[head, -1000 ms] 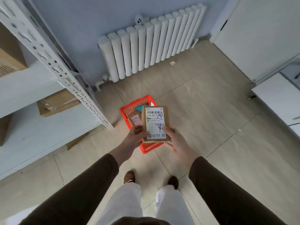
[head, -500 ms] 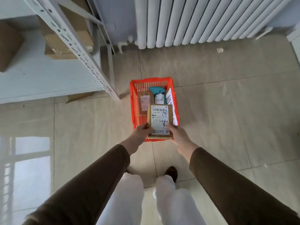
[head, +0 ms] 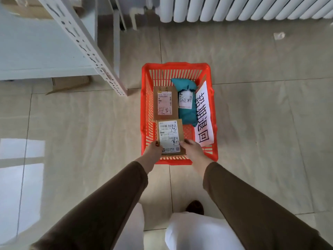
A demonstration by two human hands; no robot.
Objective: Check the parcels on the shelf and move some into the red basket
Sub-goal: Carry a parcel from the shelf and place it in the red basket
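Both hands grip the near end of a labelled cardboard parcel point(head: 170, 137), left hand point(head: 153, 150) and right hand point(head: 192, 150) at its near corners, inside the red basket point(head: 213, 154) on the floor. Beyond it lie a second cardboard parcel point(head: 164, 104) and a teal bag parcel point(head: 186, 103). The white shelf point(head: 45, 51) stands far left.

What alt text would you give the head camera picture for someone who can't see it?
Both hands, left hand and right hand, hold a labelled cardboard parcel low inside a red basket on a tiled floor. Another cardboard parcel, a teal bag parcel and a handwritten paper sign are in it.
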